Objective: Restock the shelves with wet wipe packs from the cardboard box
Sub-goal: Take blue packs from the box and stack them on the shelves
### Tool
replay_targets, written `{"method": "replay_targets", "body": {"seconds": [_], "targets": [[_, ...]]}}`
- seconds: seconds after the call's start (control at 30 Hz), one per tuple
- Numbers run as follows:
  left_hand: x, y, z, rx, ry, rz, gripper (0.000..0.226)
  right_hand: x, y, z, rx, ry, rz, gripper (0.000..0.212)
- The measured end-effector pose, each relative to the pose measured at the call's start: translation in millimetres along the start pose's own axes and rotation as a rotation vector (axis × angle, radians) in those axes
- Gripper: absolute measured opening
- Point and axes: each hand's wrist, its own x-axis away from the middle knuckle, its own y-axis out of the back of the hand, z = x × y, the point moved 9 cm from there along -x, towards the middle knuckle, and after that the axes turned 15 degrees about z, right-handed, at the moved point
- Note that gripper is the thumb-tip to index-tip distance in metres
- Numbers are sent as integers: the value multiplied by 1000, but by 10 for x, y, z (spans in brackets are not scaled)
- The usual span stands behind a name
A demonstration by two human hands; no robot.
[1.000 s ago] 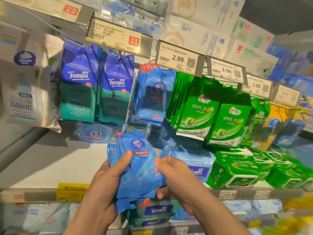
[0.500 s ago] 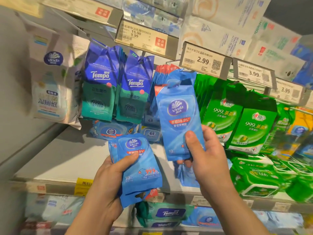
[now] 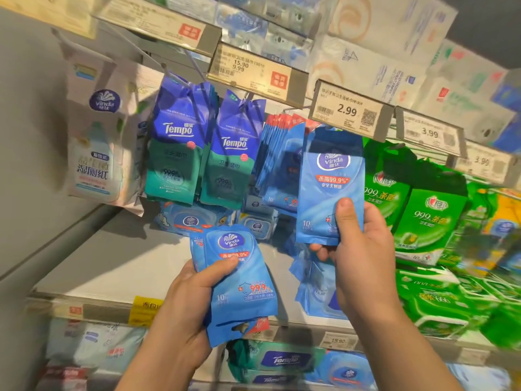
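Nearest the camera, the left hand (image 3: 194,300) grips a small stack of blue wipe packs (image 3: 239,280), thumb pressed across the front of the top one, held low in front of the shelf edge (image 3: 104,309). A yellow label (image 3: 143,309) sits on that edge just left of the hand. Slightly higher and to the right, the right hand (image 3: 363,258) pinches a single blue pack (image 3: 329,190) by its lower corner, thumb on the front, and holds it upright just under the 2.99 price tag (image 3: 348,111).

Behind the raised pack hangs a row of matching blue packs (image 3: 279,159) with red tops, partly covered by it. To their left hang two Tempo packs (image 3: 203,153), and further left a white Vinda bag (image 3: 98,142). To the right hang green packs (image 3: 423,218), with green tubs (image 3: 439,303) lying on the shelf below them. Flat blue packs (image 3: 191,218) lie at the back of the grey shelf. Above the price tags, pale tissue bundles (image 3: 375,43) fill the top shelf, blurred.
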Motion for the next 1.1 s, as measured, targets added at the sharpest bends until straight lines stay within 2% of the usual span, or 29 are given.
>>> {"method": "replay_targets", "body": {"seconds": [0.17, 0.33, 0.6, 0.93, 1.03, 1.1], "targets": [[22, -10, 26, 3, 7, 0, 36, 3, -52, -137, -36, -31, 42, 18], [48, 11, 40, 37, 4, -21, 32, 33, -173, -363, -83, -140, 115, 24], [97, 26, 42, 31, -4, -18, 34, -130, -286, -347, -157, -240, 19, 23], [142, 66, -34, 24, -32, -26, 33, 12, -304, -549, -304, -358, -11, 20], [131, 52, -27, 6, -42, -16, 32, 216, -371, -723, -257, -498, 87, 25], [121, 24, -19, -15, -51, -7, 31, 406, -477, -796, -50, -609, 287, 33]]}}
